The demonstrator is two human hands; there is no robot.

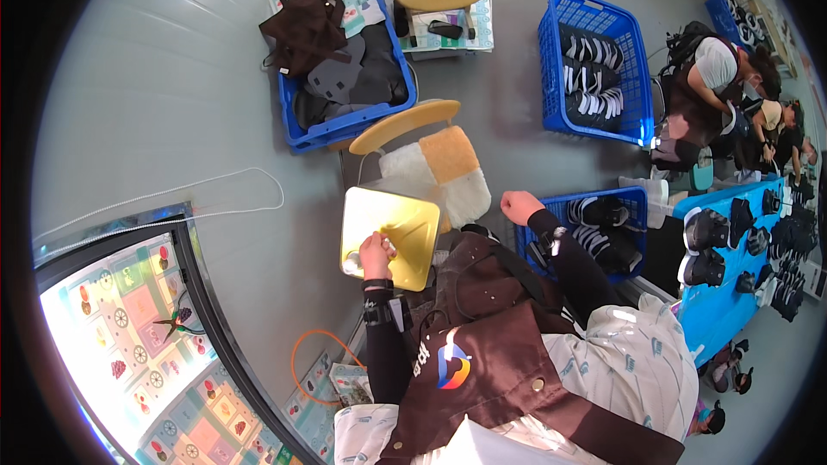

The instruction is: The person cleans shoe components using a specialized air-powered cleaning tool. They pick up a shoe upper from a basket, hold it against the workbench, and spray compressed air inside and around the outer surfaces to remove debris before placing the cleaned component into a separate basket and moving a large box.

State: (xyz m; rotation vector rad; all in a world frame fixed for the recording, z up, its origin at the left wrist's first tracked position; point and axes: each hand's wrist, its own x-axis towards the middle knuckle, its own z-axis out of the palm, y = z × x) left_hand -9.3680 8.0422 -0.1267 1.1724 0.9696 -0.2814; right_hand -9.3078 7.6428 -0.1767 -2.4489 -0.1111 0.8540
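Note:
My left hand (376, 256) is over a yellow square tub (412, 222), its fingers bent together. What they hold, if anything, is too small to make out. Something whitish (352, 263) lies in the tub beside that hand. My right hand (520, 207) is closed in a fist, away from the tub and near the corner of a blue basket (644, 222); its palm side is hidden. Black-and-white shoes (603, 237) fill that basket. Beyond the tub stands a chair with a fluffy orange-and-white seat cover (448, 159).
A blue crate (297, 133) at the far left holds dark pieces and a brown bag (306, 26). Another blue basket (551, 60) of shoes stands at the far right. People work beside a blue table (732, 293) with shoes. Pliers (179, 319) lie on the patterned table at left.

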